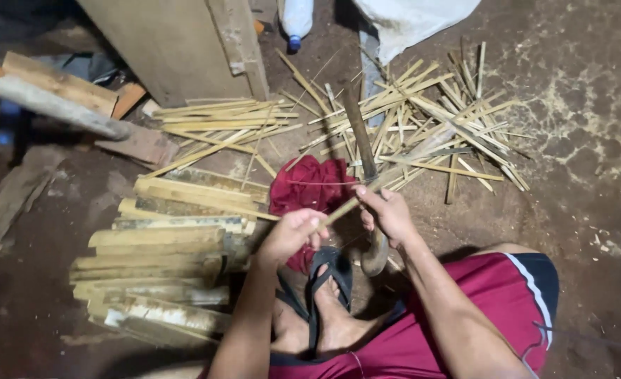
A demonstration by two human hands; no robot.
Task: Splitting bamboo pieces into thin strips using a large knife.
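- The person is sitting low on the dirt floor (591, 210), wearing red shorts (465, 316) and a dark flip-flop sandal (328, 277) on the foot between the two arms.
- The left hand (293, 235) is closing its fingers around the near end of a thin bamboo strip (366, 191), which is running up and to the right from that fist.
- The right hand (387, 214) is gripping the same strip just beyond the left hand, its fingers curled shut; the hand is also lying against a long blade (359, 140), but whether it is holding the blade's handle cannot be told.
- The blade is standing nearly upright in the view, with its curved dark end (375, 256) resting near the sandal.
- A red cloth (310, 189) is lying crumpled on the floor just beyond the hands.
- A stack of split bamboo slats (163, 267) is lying to the left of the person, beside the left arm.
- A loose heap of thin strips (437, 123) is spreading out beyond the hands to the right, and a smaller bundle (222, 123) is lying to the left of it.
- A plastic bottle (296, 21) with a blue cap is lying at the top; its contents are not showing.
- A white sack (415, 21) is sitting beside the bottle, its inside hidden.
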